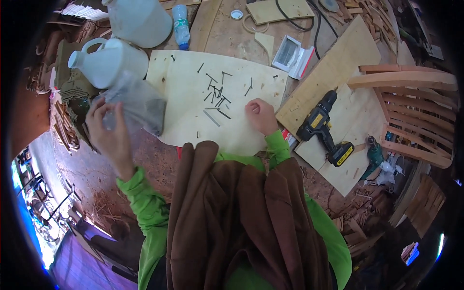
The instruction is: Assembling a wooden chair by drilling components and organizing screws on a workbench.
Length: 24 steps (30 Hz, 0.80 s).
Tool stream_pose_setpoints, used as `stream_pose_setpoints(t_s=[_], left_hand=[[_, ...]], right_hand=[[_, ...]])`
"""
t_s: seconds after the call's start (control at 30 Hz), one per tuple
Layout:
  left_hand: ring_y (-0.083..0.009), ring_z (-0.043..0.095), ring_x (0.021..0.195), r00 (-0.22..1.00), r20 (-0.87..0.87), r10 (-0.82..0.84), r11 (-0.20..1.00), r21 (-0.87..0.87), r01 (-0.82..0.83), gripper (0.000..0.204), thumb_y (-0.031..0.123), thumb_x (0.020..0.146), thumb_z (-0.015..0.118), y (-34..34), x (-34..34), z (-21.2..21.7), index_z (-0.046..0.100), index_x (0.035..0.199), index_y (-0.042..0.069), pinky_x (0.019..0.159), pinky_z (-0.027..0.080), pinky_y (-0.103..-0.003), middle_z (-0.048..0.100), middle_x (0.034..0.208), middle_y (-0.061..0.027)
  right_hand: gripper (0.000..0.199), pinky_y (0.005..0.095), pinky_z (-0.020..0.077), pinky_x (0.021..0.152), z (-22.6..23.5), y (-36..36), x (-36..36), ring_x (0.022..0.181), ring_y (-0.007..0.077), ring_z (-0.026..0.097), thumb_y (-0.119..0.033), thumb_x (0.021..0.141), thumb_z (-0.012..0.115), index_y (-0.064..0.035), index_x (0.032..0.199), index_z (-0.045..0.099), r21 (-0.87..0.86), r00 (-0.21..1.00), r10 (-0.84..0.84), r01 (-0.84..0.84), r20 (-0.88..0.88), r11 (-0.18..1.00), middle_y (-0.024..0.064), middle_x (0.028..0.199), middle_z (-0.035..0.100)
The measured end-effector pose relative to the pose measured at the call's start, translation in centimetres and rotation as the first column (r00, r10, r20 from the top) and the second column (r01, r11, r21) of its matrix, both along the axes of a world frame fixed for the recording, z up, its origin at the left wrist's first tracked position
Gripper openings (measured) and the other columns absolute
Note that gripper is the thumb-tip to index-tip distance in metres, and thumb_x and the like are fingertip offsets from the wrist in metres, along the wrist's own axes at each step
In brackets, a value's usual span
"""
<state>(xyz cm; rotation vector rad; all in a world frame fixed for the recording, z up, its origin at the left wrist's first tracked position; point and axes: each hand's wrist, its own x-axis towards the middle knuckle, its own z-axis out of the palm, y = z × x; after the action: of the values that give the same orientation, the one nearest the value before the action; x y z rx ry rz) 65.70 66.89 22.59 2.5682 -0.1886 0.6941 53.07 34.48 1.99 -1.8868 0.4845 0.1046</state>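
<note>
My left hand (108, 137) is curled at the left edge of a clear plastic bag (137, 104), its fingers gripping the film. Dark contents show through the bag, which overlaps the left edge of a pale plywood board (179, 106). Over the board's right side is my right hand (262, 117), its fingers curled closed; whatever they may hold is hidden. Between the hands, several dark screws (220, 94) lie in a loose pile. Other screws are scattered around, and a few near the board's edges (173, 58) seem to stand in the wood.
A cordless drill (319, 121) lies on planks at the right, beside a slatted wooden chair part (415, 111) and a green power tool (374, 157). White jugs (113, 63) and a water bottle (181, 29) stand beyond the board. An opened box (292, 55) sits behind it.
</note>
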Motion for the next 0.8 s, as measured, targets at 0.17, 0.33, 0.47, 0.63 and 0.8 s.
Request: stream_pose_setpoints(t_s=[0.17,0.33,0.47,0.63,0.8], left_hand=[[-0.0339,0.06,0.106,0.951,0.118,-0.287,0.956,-0.029,0.292,0.017,-0.006,0.073,0.069,-8.6,-5.1,-4.1,0.065,0.088,0.003,0.094,0.047,-0.042,0.061,0.113,-0.0147],[-0.0332,0.061,0.103,0.707,-0.263,-0.657,0.705,-0.548,0.451,0.019,-0.006,0.078,0.064,-13.2,-6.4,-13.3,0.062,0.096,0.0,0.088,0.051,-0.041,0.059,0.109,-0.0159],[-0.0308,0.064,0.091,0.746,-0.463,-0.478,0.858,-0.426,0.286,0.012,0.003,0.086,0.061,-12.0,-4.4,-17.1,0.063,0.097,-0.002,0.077,0.053,-0.038,0.063,0.101,-0.0177],[-0.0316,0.067,0.078,0.665,-0.702,-0.257,0.965,-0.22,0.14,0.016,0.017,0.089,0.062,-7.8,-4.2,-16.9,0.066,0.093,0.002,0.07,0.052,-0.043,0.068,0.079,-0.0143],[-0.0341,0.068,0.077,0.595,-0.802,-0.057,0.983,0.059,0.174,0.019,0.021,0.086,0.066,-6.1,-8.1,-15.0,0.067,0.09,0.002,0.07,0.053,-0.045,0.069,0.079,-0.0154]], right_hand=[[0.02,0.0369,0.052,0.068,-0.2,-0.4,2.8,0.071,0.0251,0.064,-0.017,0.082,0.071,-0.0006,0.093,0.067,-0.189,0.975,-0.192,0.211,0.111,0.959,0.0123,0.084,0.067],[0.018,0.0409,0.0505,0.069,0.5,0.3,4.7,0.077,0.0292,0.064,-0.02,0.081,0.073,-0.0036,0.086,0.066,-0.411,0.961,-0.237,0.275,0.142,0.869,0.0111,0.081,0.063],[0.016,0.0412,0.0502,0.068,-0.3,0.0,3.7,0.075,0.0298,0.063,-0.018,0.081,0.074,-0.0045,0.083,0.065,-0.42,0.966,-0.213,0.255,0.145,0.871,0.0109,0.08,0.062],[0.012,0.0378,0.0492,0.064,1.4,1.1,0.3,0.068,0.0252,0.062,-0.013,0.08,0.074,-0.0052,0.083,0.066,-0.198,0.96,-0.242,0.267,0.143,0.943,0.0102,0.082,0.06],[0.011,0.0354,0.0481,0.061,0.7,2.3,-1.9,0.063,0.022,0.058,-0.011,0.08,0.074,-0.0057,0.086,0.067,-0.206,0.98,-0.162,0.182,0.111,0.961,0.0088,0.086,0.057]])
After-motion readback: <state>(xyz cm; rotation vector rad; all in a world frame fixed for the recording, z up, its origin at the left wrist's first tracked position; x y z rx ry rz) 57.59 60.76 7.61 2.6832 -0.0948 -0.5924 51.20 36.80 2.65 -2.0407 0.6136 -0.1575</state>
